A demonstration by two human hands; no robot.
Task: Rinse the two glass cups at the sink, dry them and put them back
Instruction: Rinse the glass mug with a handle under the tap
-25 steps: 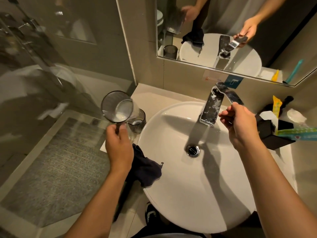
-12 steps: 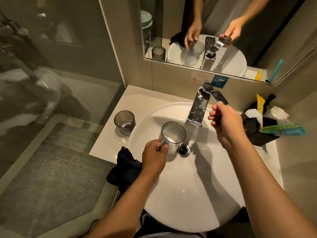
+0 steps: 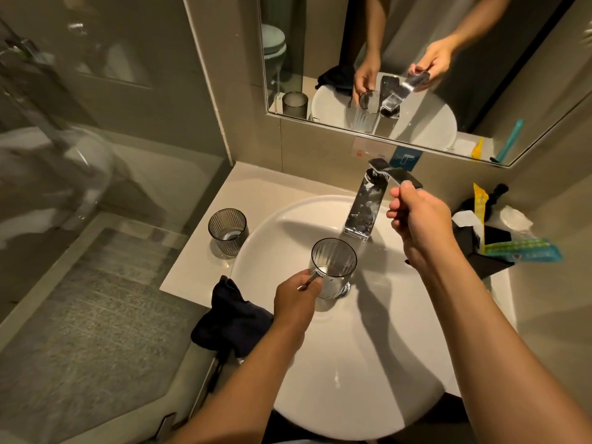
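Room: bathroom, pale worktop (image 3: 192, 277) under a wall mirror (image 3: 416, 59), with a round white sink (image 3: 352, 379) set into it.
Left hand: left hand (image 3: 296, 299) curled closed around the lower side of a ribbed glass cup (image 3: 333, 267), fingers wrapped on the near wall.
Held cup: upright inside the basin, mouth up, just below and in front of the spout, over the drain; a little water or glare shows at its bottom, cannot tell which.
Right hand: right hand (image 3: 416, 219) with fingers folded in, thumb and forefinger pinching the flat lever of the chrome tap (image 3: 363, 206) at the sink's back edge.
Tap: lever tilted up; whether water flows is unclear from above, though the mirror seems to show a stream.
Second cup: second glass cup (image 3: 228, 232) standing upright on the worktop's left part, just beside the sink rim, well apart from both hands.
Cloth: dark cloth (image 3: 230, 318) bunched over the worktop's front edge, touching the sink's left side, near the left forearm.
Right end: black holder (image 3: 480, 248) with bright packets at the worktop's right edge.
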